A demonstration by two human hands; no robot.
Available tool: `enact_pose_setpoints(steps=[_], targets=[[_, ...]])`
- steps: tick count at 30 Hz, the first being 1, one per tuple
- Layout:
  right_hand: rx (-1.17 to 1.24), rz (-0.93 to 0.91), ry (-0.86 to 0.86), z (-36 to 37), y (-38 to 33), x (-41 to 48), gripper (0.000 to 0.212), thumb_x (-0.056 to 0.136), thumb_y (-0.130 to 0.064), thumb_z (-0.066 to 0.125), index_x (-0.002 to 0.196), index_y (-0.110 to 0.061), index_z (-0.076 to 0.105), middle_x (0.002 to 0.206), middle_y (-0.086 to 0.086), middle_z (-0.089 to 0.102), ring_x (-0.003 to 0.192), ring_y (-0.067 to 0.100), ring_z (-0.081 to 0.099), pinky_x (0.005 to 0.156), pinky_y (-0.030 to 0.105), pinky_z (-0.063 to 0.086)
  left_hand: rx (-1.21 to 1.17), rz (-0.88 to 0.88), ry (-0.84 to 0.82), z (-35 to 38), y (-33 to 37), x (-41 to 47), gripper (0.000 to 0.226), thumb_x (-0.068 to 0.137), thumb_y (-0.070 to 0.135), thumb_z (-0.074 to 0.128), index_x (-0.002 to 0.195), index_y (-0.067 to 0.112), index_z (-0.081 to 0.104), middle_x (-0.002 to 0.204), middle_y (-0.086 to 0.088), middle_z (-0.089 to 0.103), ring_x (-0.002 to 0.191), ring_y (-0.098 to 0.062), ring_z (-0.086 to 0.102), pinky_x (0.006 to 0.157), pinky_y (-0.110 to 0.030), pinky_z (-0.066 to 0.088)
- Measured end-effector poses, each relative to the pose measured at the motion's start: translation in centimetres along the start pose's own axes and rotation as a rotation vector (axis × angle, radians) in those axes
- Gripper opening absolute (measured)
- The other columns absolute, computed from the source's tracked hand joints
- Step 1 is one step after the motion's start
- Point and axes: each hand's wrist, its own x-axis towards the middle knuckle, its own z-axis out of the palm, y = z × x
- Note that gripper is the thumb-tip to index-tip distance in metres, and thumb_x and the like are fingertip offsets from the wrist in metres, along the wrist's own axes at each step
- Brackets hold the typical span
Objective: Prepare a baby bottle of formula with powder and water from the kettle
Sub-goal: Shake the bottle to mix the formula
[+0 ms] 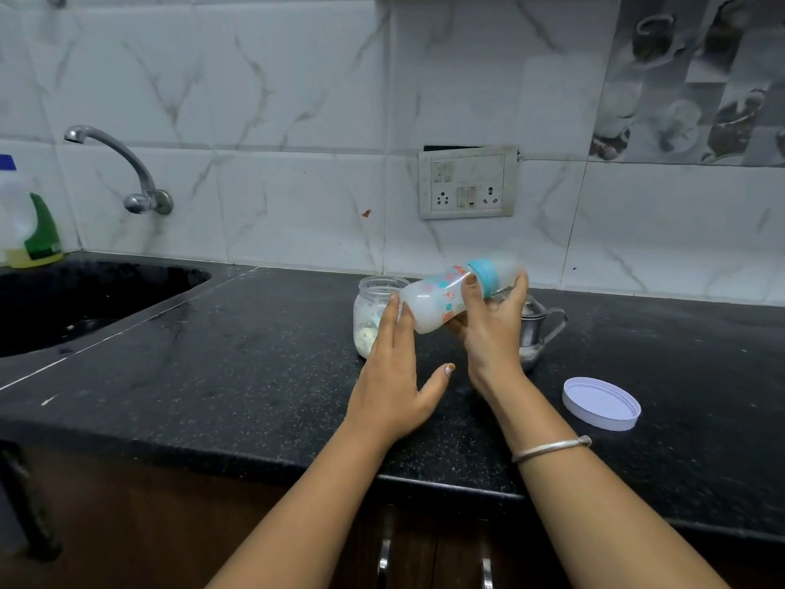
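Black speckled stone countertop [255,342], open glass powder jar [370,320] near its middle, steel kettle [541,329] at the jar's 3 o'clock, white lid [601,403] at 4 o'clock, sink [85,299] at 9 o'clock.

No text reads clearly; the baby bottle [433,297] carries orange and teal prints, perhaps lettering, too blurred.

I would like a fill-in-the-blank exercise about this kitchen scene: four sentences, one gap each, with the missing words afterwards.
1. The right hand grips the baby bottle, while the left hand, fingers straight, is ____.
2. The glass jar behind the left hand has no ____ on it.
3. The white lid lies on the ____ countertop.
4. The tap reaches out above the ____.
Missing words: open; lid; black; sink.
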Motion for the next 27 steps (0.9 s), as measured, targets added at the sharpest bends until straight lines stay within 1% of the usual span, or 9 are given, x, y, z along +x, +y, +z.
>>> enact_pose_setpoints(steps=[2,6,9,13,16,19,21,24,27], targets=[[-0.115,-0.115,-0.034,0.0,0.0,-0.4,0.075,0.09,-0.012,0.059,0.144,-0.032,0.011,0.127,0.014,0.056,0.102,0.017,0.064,0.087,0.039,0.055,0.015,-0.052,-0.018,0.0,0.0,0.0,0.077,0.083,0.042,0.06,0.144,0.014,0.022,0.158,-0.001,0.002,0.143,-0.013,0.016,0.101,-0.031,0.038],[-0.148,-0.185,-0.049,0.0,0.1,-0.8,0.082,0.087,-0.012,0.062,0.145,-0.031,0.008,0.128,0.016,0.055,0.099,0.01,0.065,0.088,0.032,0.054,0.024,-0.083,-0.042,0.0,-0.1,0.1,0.075,0.083,0.042,0.06,0.143,0.014,0.024,0.157,-0.001,0.002,0.141,-0.015,0.021,0.101,-0.032,0.038],[-0.037,-0.082,-0.033,0.0,0.2,-0.2,0.075,0.091,-0.012,0.057,0.144,-0.032,0.008,0.128,0.012,0.055,0.104,0.019,0.063,0.079,0.037,0.058,0.002,-0.064,-0.022,0.0,0.0,0.1,0.079,0.082,0.047,0.058,0.144,0.015,0.021,0.158,0.0,0.003,0.141,-0.014,0.019,0.099,-0.032,0.039],[0.097,0.125,0.024,-0.3,0.3,0.5,0.045,0.095,-0.026,0.051,0.135,-0.02,0.032,0.123,0.01,0.061,0.095,0.023,0.066,0.061,0.034,0.057,-0.024,0.0,-0.008,-0.2,0.0,0.0,0.088,0.076,0.06,0.043,0.148,0.032,0.001,0.158,0.001,-0.001,0.13,0.015,-0.002,0.096,-0.026,0.035],[0.181,0.291,0.005,-0.3,0.2,0.4,0.045,0.095,-0.039,0.046,0.13,-0.01,0.045,0.114,0.015,0.064,0.083,0.021,0.07,0.06,0.033,0.058,-0.058,0.028,-0.01,-0.5,0.2,0.0,0.083,0.076,0.057,0.045,0.14,0.053,-0.008,0.157,0.005,-0.004,0.127,0.011,0.009,0.093,-0.028,0.038],[0.196,0.335,-0.018,-0.1,-0.1,0.1,0.046,0.096,-0.041,0.043,0.126,-0.008,0.051,0.106,0.014,0.066,0.077,0.02,0.071,0.059,0.031,0.058,-0.067,0.023,0.002,-0.6,0.4,0.0,0.081,0.075,0.058,0.045,0.136,0.059,-0.008,0.157,0.004,-0.003,0.126,0.009,0.013,0.092,-0.029,0.039],[0.192,0.305,-0.021,-0.1,-0.1,0.1,0.044,0.096,-0.037,0.045,0.128,-0.008,0.048,0.112,0.015,0.065,0.084,0.023,0.069,0.06,0.033,0.058,-0.063,0.022,0.003,-0.5,0.3,-0.1,0.083,0.075,0.059,0.044,0.138,0.055,-0.01,0.158,0.001,-0.003,0.132,0.006,0.009,0.095,-0.03,0.039],[0.131,0.176,-0.027,-0.2,0.2,0.2,0.048,0.093,-0.024,0.053,0.135,-0.016,0.033,0.116,0.011,0.062,0.094,0.025,0.066,0.064,0.036,0.058,-0.036,0.002,-0.02,0.0,0.1,-0.1,0.09,0.075,0.06,0.044,0.147,0.03,-0.002,0.158,-0.003,-0.001,0.144,-0.011,0.007,0.103,-0.033,0.037],[0.175,0.09,-0.055,-0.2,0.0,0.1,0.09,0.071,-0.02,0.072,0.142,-0.036,0.018,0.108,0.007,0.065,0.094,0.021,0.066,0.071,0.039,0.058,0.005,-0.075,-0.052,0.0,0.0,0.0,0.081,0.08,0.052,0.056,0.144,0.018,0.02,0.158,-0.002,-0.002,0.14,-0.018,0.023,0.097,-0.037,0.044]])
